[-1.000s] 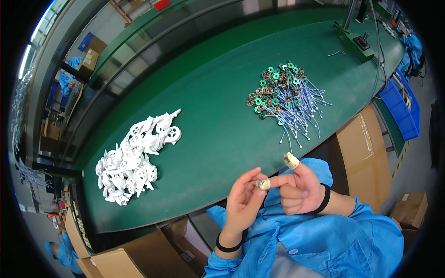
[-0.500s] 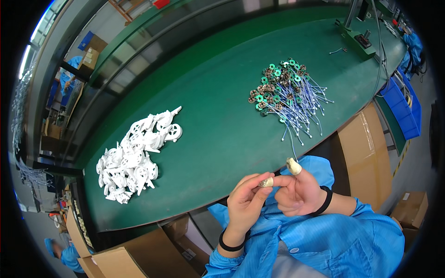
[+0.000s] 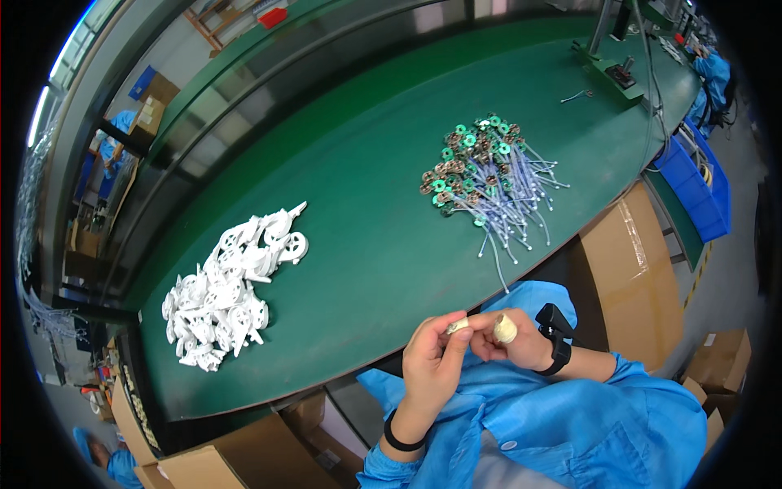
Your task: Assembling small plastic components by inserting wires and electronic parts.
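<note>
Near the table's front edge my left hand [image 3: 432, 359] pinches a cream finger cot [image 3: 458, 326] on the tip of my right index finger, between thumb and fingers. My right hand [image 3: 528, 345] holds nothing; its index finger reaches toward the left hand, and the other fingers are partly curled. Its thumb stands apart and wears a second cream thumb cot [image 3: 505, 329]. Beyond the hands lies a heap of small round green and brown parts with pale blue wires [image 3: 497, 175]. To the left is a pile of white plastic parts [image 3: 228, 285] with round spoked ends.
The green table [image 3: 342, 269] curves across the view. A green fixture [image 3: 611, 80] stands at its far right, with a loose wired part [image 3: 577, 96] beside it. Cardboard boxes [image 3: 631, 269] and a blue bin [image 3: 696, 183] are at right. Another person [image 3: 710, 77] sits far right.
My right thumb has tipped down from upright toward the view. The left hand still pinches the index finger's cot. The view has shifted slightly, and the black wrist device shows more.
</note>
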The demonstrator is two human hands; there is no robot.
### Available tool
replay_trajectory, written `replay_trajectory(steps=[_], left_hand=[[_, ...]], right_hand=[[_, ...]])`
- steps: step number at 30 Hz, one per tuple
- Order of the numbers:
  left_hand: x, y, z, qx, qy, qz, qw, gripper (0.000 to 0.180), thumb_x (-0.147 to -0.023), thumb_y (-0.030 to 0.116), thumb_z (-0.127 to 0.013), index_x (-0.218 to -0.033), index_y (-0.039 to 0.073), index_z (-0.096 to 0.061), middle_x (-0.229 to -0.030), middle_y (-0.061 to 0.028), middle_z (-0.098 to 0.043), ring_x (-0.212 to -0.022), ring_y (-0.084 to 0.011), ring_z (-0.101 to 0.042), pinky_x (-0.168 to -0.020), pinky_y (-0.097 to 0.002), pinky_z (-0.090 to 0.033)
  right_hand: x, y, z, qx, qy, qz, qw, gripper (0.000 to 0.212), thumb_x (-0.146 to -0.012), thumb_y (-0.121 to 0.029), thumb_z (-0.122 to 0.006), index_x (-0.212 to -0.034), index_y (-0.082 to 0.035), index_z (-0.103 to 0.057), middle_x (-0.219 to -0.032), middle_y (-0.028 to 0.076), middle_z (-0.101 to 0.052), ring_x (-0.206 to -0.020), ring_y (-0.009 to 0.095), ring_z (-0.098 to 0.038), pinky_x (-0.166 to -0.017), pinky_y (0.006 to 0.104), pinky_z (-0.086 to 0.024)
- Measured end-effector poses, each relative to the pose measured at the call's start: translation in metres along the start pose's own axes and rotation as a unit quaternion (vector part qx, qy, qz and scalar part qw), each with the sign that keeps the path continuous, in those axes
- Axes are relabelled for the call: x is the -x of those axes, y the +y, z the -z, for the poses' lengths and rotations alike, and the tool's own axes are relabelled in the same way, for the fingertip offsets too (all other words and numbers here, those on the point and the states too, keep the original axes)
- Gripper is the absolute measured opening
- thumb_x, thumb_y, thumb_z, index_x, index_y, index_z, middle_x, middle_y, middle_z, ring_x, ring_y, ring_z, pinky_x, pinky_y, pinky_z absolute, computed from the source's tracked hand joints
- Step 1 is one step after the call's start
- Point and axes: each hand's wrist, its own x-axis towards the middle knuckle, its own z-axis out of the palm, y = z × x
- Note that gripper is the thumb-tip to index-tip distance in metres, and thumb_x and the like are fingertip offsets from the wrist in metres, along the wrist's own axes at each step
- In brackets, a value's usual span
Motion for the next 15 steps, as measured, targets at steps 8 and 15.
replay_trajectory(steps=[8,15], left_hand=[[0.010,0.006,0.008,0.014,-0.036,0.091,0.995,0.020,-0.092,0.003,-0.057,-0.110,-0.007,-0.057,-0.095,-0.0107,-0.065,-0.081,-0.0114,-0.062,-0.074,-0.0243,-0.051],[0.001,0.012,-0.008,-0.058,-0.024,-0.008,0.998,0.030,-0.092,0.008,-0.060,-0.119,-0.005,-0.053,-0.089,-0.0077,-0.057,-0.087,-0.0143,-0.058,-0.075,-0.0239,-0.048]], right_hand=[[-0.003,-0.002,0.007,0.064,-0.073,0.038,0.995,0.042,-0.100,-0.038,-0.044,-0.121,-0.006,-0.060,-0.071,0.000,-0.052,-0.061,0.007,-0.043,-0.055,0.0225,-0.036],[0.000,-0.015,0.001,-0.005,-0.063,-0.008,0.998,0.042,-0.102,-0.035,-0.040,-0.132,-0.006,-0.049,-0.066,0.000,-0.045,-0.059,0.009,-0.041,-0.053,0.0252,-0.036]])
